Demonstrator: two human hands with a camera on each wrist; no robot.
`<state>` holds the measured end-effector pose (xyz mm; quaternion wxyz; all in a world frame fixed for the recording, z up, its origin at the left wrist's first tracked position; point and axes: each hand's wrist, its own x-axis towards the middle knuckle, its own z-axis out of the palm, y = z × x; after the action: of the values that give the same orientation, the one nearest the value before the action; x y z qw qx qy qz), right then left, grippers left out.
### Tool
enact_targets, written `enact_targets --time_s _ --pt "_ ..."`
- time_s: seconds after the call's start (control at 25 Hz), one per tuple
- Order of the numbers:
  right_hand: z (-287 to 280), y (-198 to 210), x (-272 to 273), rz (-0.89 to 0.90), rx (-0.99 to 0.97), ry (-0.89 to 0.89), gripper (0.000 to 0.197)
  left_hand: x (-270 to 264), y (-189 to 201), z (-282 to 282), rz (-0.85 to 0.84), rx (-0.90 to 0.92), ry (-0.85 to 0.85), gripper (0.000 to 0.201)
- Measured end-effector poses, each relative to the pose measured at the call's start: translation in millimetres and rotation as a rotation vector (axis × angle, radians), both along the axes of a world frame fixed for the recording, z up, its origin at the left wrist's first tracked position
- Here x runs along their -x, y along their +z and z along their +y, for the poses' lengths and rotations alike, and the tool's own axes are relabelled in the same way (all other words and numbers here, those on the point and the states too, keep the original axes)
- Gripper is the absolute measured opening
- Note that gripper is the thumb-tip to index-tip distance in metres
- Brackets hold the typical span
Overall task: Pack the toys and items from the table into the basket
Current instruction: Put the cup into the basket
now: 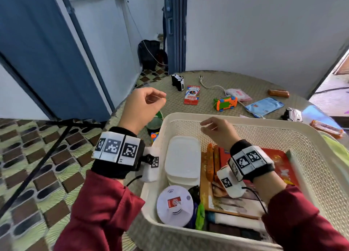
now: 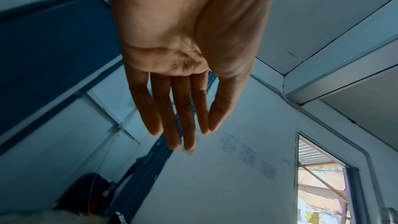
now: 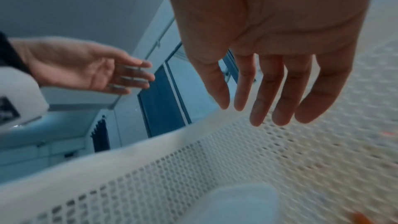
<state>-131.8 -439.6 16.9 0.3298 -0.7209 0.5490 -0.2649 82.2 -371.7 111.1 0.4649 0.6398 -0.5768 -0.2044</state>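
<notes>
Covering the round table, woven matting meets tiled floor.

The basket hides part of a green toy at its left wall; its near rim runs off the head view's bottom edge. The right wrist view is blurred.

I see a matt perforated plastic basket on a rough woven mat, glossy packets at the far right.

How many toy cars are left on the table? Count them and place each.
3. The black-and-white car at the far left, the orange-and-green car beyond the basket, the silver car to the right. Another toy may hide behind the left hand.
</notes>
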Motion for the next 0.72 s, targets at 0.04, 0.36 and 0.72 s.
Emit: enact_targets --time_s 0.04,0.36,0.72 --pt "2 9 -7 -0.05 -0.008 0.027 0.01 -9 0 6 0.003 -0.004 0.028 0.013" --pt "21 84 -74 -0.301 -0.088 0.147 0.013 -80 -20 33 0.03 -0.036 0.123 0.011" --pt "7 90 -186 -0.323 -0.142 0.017 0.013 -181 -37 7 0.052 -0.089 0.013 0.011"
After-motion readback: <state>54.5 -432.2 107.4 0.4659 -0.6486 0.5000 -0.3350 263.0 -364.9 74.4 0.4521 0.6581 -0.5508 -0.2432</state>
